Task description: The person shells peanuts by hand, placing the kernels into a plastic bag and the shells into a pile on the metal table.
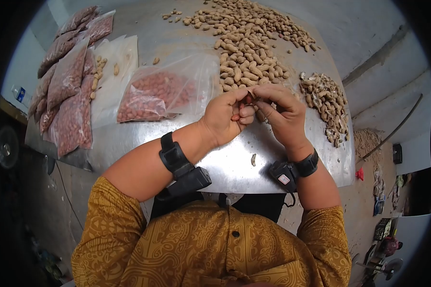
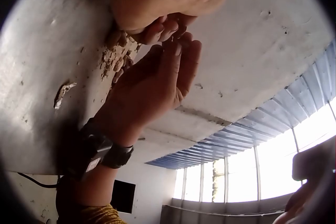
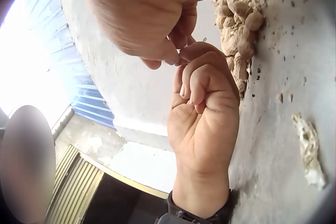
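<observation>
Over the near part of the metal table point(image 1: 225, 162), both hands meet at the fingertips. My left hand point(image 1: 220, 117) has its fingers curled toward the palm, and reddish peanut kernels point(image 1: 235, 116) show among them. The right hand point(image 1: 287, 117) pinches a peanut point(image 1: 252, 96) between thumb and forefinger, right at the left thumb and forefinger; fingers mostly hide it. In the right wrist view, the left hand point(image 3: 205, 119) shows its curled fingers below the right hand point(image 3: 147, 14). Just beyond the hands spreads a heap of unshelled peanuts point(image 1: 251, 62).
Empty peanut shells point(image 1: 324, 103) are heaped at the table's right edge. A clear bag of red kernels point(image 1: 153, 95) lies left of the hands, with stacked filled bags point(image 1: 72, 119) farther left. Several loose peanuts point(image 1: 98, 74) lie on a flat plastic bag point(image 1: 124, 52). One shell piece point(image 1: 253, 160) lies near the front.
</observation>
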`<state>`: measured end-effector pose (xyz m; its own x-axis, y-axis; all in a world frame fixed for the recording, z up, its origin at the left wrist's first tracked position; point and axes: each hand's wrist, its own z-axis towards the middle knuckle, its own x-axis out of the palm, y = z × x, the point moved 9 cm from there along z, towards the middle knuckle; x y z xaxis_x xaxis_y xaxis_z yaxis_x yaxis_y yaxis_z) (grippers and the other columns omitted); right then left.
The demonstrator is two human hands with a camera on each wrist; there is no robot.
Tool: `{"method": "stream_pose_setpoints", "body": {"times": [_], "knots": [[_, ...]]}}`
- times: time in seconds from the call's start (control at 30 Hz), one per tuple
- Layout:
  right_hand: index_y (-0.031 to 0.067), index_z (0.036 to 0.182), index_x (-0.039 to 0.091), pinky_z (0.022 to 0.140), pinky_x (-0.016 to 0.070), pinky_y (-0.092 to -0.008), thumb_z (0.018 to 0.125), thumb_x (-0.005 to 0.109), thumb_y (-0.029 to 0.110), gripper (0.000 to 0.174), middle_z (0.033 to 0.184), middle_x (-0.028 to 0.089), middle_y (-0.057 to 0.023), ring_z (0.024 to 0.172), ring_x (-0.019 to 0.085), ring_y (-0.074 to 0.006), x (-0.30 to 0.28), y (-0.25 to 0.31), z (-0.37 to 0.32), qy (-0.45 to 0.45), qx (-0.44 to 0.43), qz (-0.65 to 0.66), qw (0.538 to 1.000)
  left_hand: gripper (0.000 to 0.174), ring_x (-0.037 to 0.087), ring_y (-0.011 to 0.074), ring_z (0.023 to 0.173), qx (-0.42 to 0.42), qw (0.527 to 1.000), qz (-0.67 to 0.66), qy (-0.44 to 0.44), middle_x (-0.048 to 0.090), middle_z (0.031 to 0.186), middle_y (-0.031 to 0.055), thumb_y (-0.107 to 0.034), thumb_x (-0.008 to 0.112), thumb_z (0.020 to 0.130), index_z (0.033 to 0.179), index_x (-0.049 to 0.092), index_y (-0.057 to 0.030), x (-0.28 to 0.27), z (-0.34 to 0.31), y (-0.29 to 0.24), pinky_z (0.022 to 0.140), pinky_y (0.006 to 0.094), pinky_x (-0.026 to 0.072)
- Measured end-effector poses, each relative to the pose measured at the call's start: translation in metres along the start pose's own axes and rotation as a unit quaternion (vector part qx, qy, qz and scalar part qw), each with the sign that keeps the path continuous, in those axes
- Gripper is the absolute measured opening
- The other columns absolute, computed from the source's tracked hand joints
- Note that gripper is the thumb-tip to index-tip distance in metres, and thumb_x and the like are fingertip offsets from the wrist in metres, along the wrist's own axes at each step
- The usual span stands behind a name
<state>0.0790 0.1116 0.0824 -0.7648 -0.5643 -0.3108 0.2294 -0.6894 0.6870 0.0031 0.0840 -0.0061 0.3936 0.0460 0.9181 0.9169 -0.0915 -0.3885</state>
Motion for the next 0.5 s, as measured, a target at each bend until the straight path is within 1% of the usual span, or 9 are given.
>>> {"method": "stream_pose_setpoints", "body": {"times": [0.07, 0.13, 0.17, 0.27, 0.33, 0.37, 0.4, 0.47, 0.5], "knots": [[0.0022, 0.093, 0.063, 0.075, 0.0475, -0.026, 0.072, 0.062, -0.008, 0.023, 0.094, 0.062, -0.0086, 0.087, 0.059, -0.0168, 0.001, 0.002, 0.0, 0.009, -0.017, -0.02, 1.0, 0.015, 0.033, 0.0065, 0.052, -0.005, 1.0, -0.009, -0.018, 0.041, 0.068, 0.0008, -0.014, 0.042, 0.091, 0.079, 0.047, -0.0061, -0.003, 0.0, 0.001, 0.047, 0.02, 0.0277], [0.0022, 0.092, 0.064, 0.074, 0.0477, -0.0257, 0.071, 0.063, -0.008, 0.023, 0.094, 0.062, -0.0079, 0.086, 0.059, -0.0166, 0.001, 0.001, -0.001, 0.01, -0.019, -0.029, 0.999, 0.015, 0.033, 0.0062, 0.051, -0.006, 1.0, -0.012, -0.01, 0.043, 0.069, 0.0017, -0.014, 0.042, 0.091, 0.08, 0.047, -0.0053, -0.006, 0.001, 0.002, 0.047, 0.0194, 0.028], [0.0024, 0.093, 0.064, 0.073, 0.0477, -0.0251, 0.071, 0.063, -0.007, 0.024, 0.094, 0.062, -0.0075, 0.085, 0.059, -0.016, -0.002, 0.0, -0.001, -0.002, -0.012, -0.029, 1.0, 0.015, 0.033, 0.0061, 0.051, -0.007, 1.0, -0.013, -0.006, 0.044, 0.07, 0.0021, -0.014, 0.042, 0.091, 0.081, 0.047, -0.0049, -0.007, 0.001, 0.003, 0.047, 0.0191, 0.0282], [0.003, 0.093, 0.064, 0.07, 0.0475, -0.0233, 0.071, 0.065, -0.006, 0.024, 0.093, 0.062, -0.0062, 0.081, 0.059, -0.0138, -0.017, -0.005, 0.0, -0.044, 0.012, -0.039, 0.998, 0.016, 0.033, 0.0053, 0.051, 0.005, 0.997, 0.08, 0.003, 0.048, 0.072, 0.0029, -0.016, 0.043, 0.092, 0.094, 0.051, -0.0015, -0.004, 0.001, 0.002, 0.047, 0.0179, 0.0289], [0.0035, 0.094, 0.064, 0.069, 0.0471, -0.0221, 0.072, 0.066, -0.004, 0.023, 0.093, 0.062, -0.0054, 0.077, 0.058, -0.0116, -0.033, -0.01, 0.001, -0.073, 0.025, -0.059, 0.995, 0.022, 0.034, 0.0046, 0.051, 0.02, 0.994, 0.109, -0.022, 0.05, 0.073, 0.0026, -0.017, 0.045, 0.093, 0.104, 0.05, 0.0002, -0.004, 0.0, 0.001, 0.047, 0.0174, 0.0294], [0.0037, 0.095, 0.064, 0.068, 0.046, -0.0209, 0.073, 0.066, -0.002, 0.022, 0.091, 0.062, -0.0036, 0.075, 0.056, -0.0088, -0.046, -0.013, 0.002, -0.104, 0.012, -0.078, 0.991, 0.026, 0.034, 0.0043, 0.05, 0.026, 0.991, 0.124, -0.034, 0.051, 0.073, 0.0025, -0.018, 0.046, 0.093, 0.109, 0.05, 0.0011, -0.004, -0.001, 0.0, 0.046, 0.0171, 0.0297], [0.0036, 0.095, 0.065, 0.066, 0.0458, -0.0206, 0.075, 0.066, 0.0, 0.021, 0.087, 0.063, -0.0026, 0.073, 0.056, -0.0078, -0.062, -0.022, 0.002, -0.136, 0.032, -0.076, 0.987, 0.028, 0.034, 0.0041, 0.05, 0.025, 0.989, 0.14, -0.034, 0.05, 0.072, 0.0015, -0.019, 0.046, 0.093, 0.112, 0.049, 0.0011, -0.003, -0.002, 0.0, 0.046, 0.0171, 0.0295], [0.0038, 0.095, 0.065, 0.065, 0.0457, -0.0203, 0.076, 0.065, 0.001, 0.019, 0.083, 0.063, -0.0023, 0.071, 0.056, -0.0075, -0.097, -0.033, 0.0, -0.206, 0.062, -0.096, 0.972, 0.032, 0.034, 0.0039, 0.05, 0.022, 0.984, 0.173, -0.033, 0.048, 0.07, -0.0004, -0.02, 0.048, 0.092, 0.117, 0.047, 0.0012, -0.001, -0.003, -0.001, 0.046, 0.0172, 0.0291], [0.0039, 0.094, 0.065, 0.064, 0.0458, -0.0203, 0.077, 0.065, 0.002, 0.018, 0.084, 0.063, -0.0024, 0.07, 0.056, -0.0072, -0.114, -0.034, -0.001, -0.235, 0.055, -0.135, 0.961, 0.032, 0.034, 0.0039, 0.05, 0.023, 0.983, 0.182, -0.029, 0.047, 0.069, -0.001, -0.02, 0.048, 0.092, 0.116, 0.047, 0.001, -0.001, -0.004, -0.001, 0.046, 0.0171, 0.0289]]}}
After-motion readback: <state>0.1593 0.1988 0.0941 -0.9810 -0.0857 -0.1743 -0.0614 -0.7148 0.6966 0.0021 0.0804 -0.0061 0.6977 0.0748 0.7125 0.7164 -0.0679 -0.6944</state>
